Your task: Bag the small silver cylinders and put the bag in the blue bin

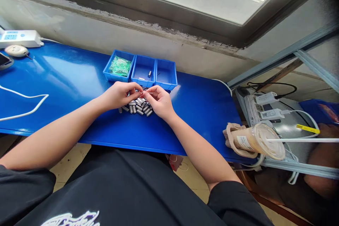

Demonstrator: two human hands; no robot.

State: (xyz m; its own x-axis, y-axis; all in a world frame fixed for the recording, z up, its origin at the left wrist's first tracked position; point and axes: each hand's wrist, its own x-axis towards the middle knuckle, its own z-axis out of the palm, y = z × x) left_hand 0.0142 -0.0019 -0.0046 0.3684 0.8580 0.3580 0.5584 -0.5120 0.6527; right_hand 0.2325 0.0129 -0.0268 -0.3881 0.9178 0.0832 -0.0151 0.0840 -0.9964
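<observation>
My left hand [120,94] and my right hand [158,100] meet over a blue table [66,77], fingertips pinching together. Between them I hold a small cylindrical component with thin wire leads [146,93]; both hands grip it. Under the hands lies a pile of several small grey cylindrical parts [139,107] on the table. Just behind the hands stand three blue bins: the left bin [112,74] holds green parts [120,66], the middle bin [136,75] holds a few small pieces, the right bin [166,76] looks nearly bare.
A white power strip [19,37], a round white object [16,50] and a white cable [23,104] lie at the table's left. A lidded drink cup with a straw [258,141] sits at the right edge. Chargers and cables [267,106] lie on a grey shelf beyond.
</observation>
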